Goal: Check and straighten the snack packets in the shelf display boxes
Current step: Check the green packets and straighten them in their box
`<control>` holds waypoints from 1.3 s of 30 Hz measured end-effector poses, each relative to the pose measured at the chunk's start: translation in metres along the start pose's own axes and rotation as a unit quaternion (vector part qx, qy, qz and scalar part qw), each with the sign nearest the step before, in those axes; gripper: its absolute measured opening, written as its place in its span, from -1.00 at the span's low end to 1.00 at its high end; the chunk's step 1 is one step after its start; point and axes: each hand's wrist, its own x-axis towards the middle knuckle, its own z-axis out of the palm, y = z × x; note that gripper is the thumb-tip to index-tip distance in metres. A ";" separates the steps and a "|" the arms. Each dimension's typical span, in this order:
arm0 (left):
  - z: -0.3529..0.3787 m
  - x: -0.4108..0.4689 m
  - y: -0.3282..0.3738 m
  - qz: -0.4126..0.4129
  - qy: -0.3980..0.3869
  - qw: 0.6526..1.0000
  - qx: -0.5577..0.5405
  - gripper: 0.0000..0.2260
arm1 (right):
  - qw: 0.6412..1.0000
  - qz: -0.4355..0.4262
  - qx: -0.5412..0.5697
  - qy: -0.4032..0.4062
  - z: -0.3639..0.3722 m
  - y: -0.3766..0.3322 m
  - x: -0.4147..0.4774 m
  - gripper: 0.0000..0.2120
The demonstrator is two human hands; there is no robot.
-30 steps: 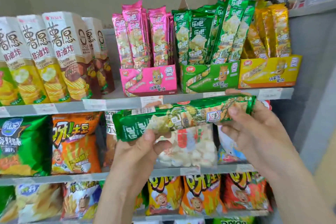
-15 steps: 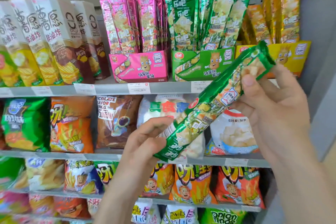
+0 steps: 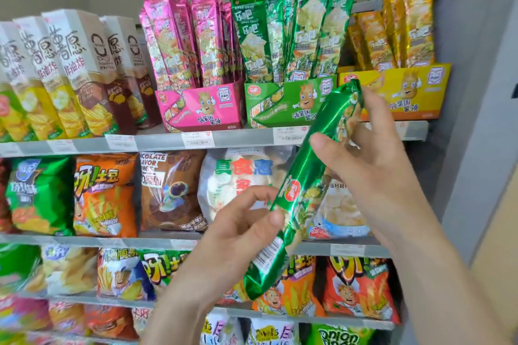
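Two thumbs press on the front of one long green snack packet (image 3: 305, 185): our left thumb (image 3: 273, 218) pinches its lower half against curled fingers, and our right thumb (image 3: 325, 145) clamps the upper half, with the other fingers wrapped behind it near the top end. So our left hand (image 3: 238, 235) grips low and our right hand (image 3: 372, 165) grips high. The packet slants between them, top end up to the right and barcode end down to the left. We hold it in the air in front of the shelves, with its top near the seam between the green display box (image 3: 283, 103) and the yellow display box (image 3: 398, 89). More green packets (image 3: 308, 28) stand in the green box, some leaning right. The pink display box (image 3: 201, 106) beside it holds pink packets (image 3: 182, 42), and the yellow one holds golden packets (image 3: 403, 19). Tall cartons (image 3: 70, 73) line the top shelf (image 3: 238, 138) further left. Chip bags (image 3: 103, 196) fill the shelves below.
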 end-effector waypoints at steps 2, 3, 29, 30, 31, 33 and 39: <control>0.004 0.003 0.004 0.031 -0.001 0.999 0.008 -0.72 | 1.000 -0.009 0.000 0.009 0.004 0.000 0.000 -0.45; 0.005 0.005 0.006 0.043 0.006 0.999 0.010 -0.73 | 1.000 -0.010 0.001 0.009 0.005 0.001 -0.001 -0.44; -0.015 0.028 0.027 0.488 0.273 0.588 0.585 -0.76 | 0.957 0.213 0.012 -0.197 -0.024 0.013 -0.018 -0.48; -0.017 0.030 0.024 0.481 0.276 0.590 0.587 -0.75 | 0.962 0.201 0.006 -0.186 -0.021 0.016 -0.021 -0.53; -0.020 0.033 0.023 0.462 0.277 0.603 0.589 -0.73 | 0.969 0.185 -0.005 -0.166 -0.018 0.017 -0.022 -0.60; -0.030 0.036 0.023 0.412 0.289 0.639 0.582 -0.63 | 0.979 0.155 -0.031 -0.128 -0.012 0.019 -0.025 -0.67; -0.047 0.036 0.036 0.319 0.334 0.705 0.538 -0.63 | 0.992 0.075 -0.053 -0.088 -0.007 0.018 -0.032 -0.54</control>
